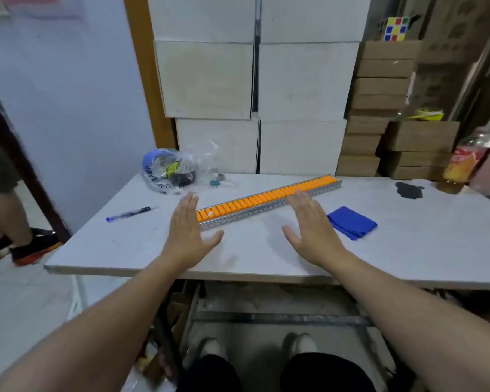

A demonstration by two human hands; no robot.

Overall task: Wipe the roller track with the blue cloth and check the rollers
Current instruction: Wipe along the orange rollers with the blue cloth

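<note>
blue cloth (352, 222) just beside right hand (311, 233) (flat, empty)

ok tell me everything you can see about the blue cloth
The blue cloth is a plain, deep blue fabric, folded into a compact, roughly rectangular pad. It lies flat on the white table, on the near side of the roller track and apart from it. The right hand hovers just left of it. Nothing touches it but the table.

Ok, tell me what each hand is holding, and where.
Nothing. Left hand and right hand are open, palms down; the blue cloth lies untouched.
</note>
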